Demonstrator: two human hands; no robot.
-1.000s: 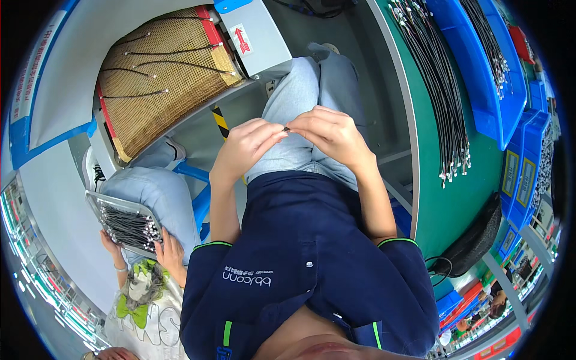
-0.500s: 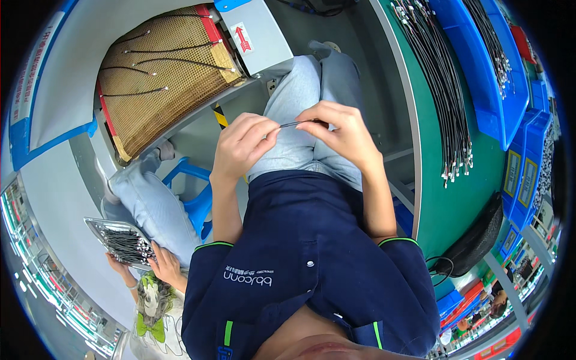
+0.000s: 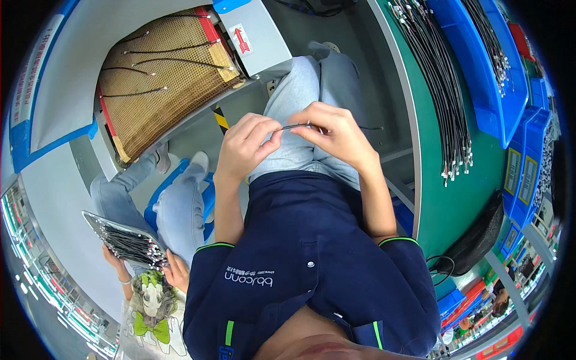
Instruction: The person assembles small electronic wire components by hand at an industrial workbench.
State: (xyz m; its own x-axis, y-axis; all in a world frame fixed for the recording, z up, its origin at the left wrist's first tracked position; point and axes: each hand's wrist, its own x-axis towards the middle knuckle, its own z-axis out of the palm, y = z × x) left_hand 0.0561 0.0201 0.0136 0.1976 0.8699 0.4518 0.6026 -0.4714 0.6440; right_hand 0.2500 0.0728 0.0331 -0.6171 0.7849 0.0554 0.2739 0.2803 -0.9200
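Observation:
A thin black cable (image 3: 291,126) stretches between my hands above my lap. At one end of the visible stretch, the thumb and fingers of my left hand (image 3: 245,144) pinch it. My right hand (image 3: 337,133) grips it a short way along, with fingers curled. Past the right hand, a free length of cable sticks out to the right and ends in a small tip. The end inside my left fingers is hidden.
At upper left, a mesh conveyor belt (image 3: 150,123) carries several short black cables. A green worktop (image 3: 441,210) on the right holds a cable bundle (image 3: 441,96) beside blue bins (image 3: 489,114). At lower left, another person holds a tray (image 3: 95,223) of cables.
My right hand has shifted slightly left along the cable, and a free length now shows to its right. The other person's legs and tray have moved.

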